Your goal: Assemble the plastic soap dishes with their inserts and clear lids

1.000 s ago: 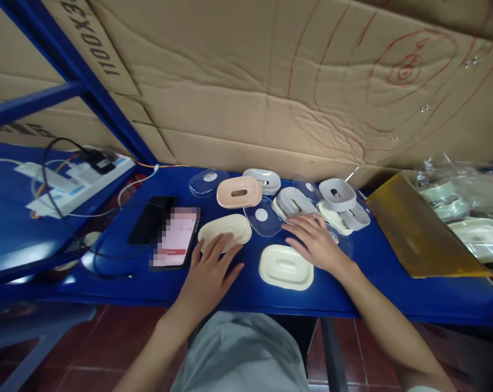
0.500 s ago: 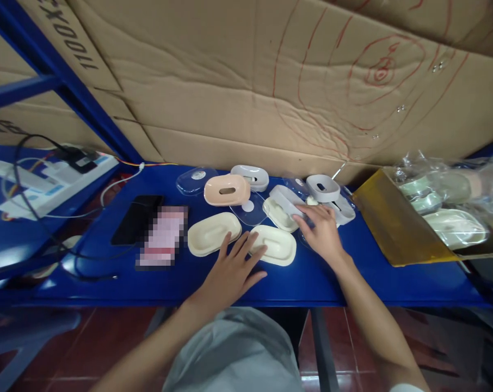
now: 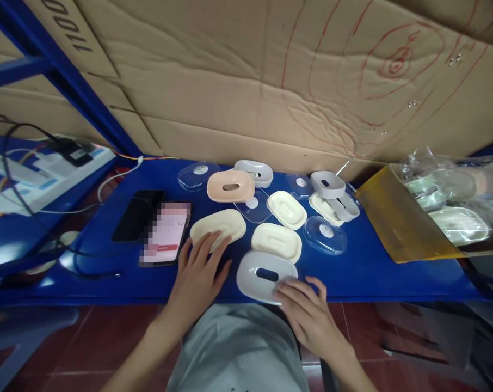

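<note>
My right hand [image 3: 303,307] grips the right end of a pale grey slotted soap dish [image 3: 246,275], which lies near the table's front edge and overlaps a cream oval tray [image 3: 277,239]. My left hand [image 3: 201,267] is open, its spread fingertips lying on the near side of another cream oval tray [image 3: 230,220]. Farther back sits a third cream tray [image 3: 287,209]. A peach slotted dish [image 3: 217,185] rests partly on a clear oval lid [image 3: 257,211]. Another clear lid [image 3: 326,237] with a round white label lies at right.
A phone [image 3: 168,231] and a dark flat object [image 3: 132,215] lie left. Grey dishes [image 3: 327,185] are piled at back right, beside an open box [image 3: 387,215] of bagged pieces. Power strip [image 3: 67,174] and cables occupy the far left. Cardboard [image 3: 214,92] walls the back.
My right hand has brought the grey dish from the back-right cream tray toward the table's front edge. My left hand has shifted left, off the middle cream tray.
</note>
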Demonstrator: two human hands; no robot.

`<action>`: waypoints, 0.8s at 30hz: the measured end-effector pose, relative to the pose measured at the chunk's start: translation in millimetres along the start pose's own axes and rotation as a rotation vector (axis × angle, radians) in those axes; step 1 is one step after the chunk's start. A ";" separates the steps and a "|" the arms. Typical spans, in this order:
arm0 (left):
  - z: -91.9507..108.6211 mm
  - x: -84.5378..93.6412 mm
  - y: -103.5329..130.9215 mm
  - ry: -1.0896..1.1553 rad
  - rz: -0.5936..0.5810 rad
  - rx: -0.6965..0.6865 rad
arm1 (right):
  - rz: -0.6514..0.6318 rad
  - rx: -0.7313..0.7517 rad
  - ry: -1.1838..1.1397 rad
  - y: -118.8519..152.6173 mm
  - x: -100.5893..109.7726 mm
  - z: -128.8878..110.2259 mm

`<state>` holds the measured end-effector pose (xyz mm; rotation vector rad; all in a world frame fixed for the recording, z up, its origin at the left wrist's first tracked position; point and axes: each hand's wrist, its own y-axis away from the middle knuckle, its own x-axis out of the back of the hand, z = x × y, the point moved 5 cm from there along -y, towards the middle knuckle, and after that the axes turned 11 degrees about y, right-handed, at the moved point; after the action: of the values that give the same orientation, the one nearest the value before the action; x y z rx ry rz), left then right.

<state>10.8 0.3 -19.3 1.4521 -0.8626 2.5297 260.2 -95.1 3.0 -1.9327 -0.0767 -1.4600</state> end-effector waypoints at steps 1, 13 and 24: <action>-2.2 0.6 1.2 0.005 -0.006 0.004 | -0.010 -0.008 0.012 -1.9 -2.5 0.6; 11.8 11.8 31.9 0.092 -0.006 -0.055 | 0.059 -0.164 -0.013 -16.6 -14.0 40.3; 3.0 21.8 43.1 0.212 -0.061 -0.144 | 0.112 -0.146 -0.099 -25.7 -4.7 35.2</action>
<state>-14.0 -41.2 -18.5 1.1273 -0.9279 2.4628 276.2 -54.5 7.5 -2.0911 0.0947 -1.3280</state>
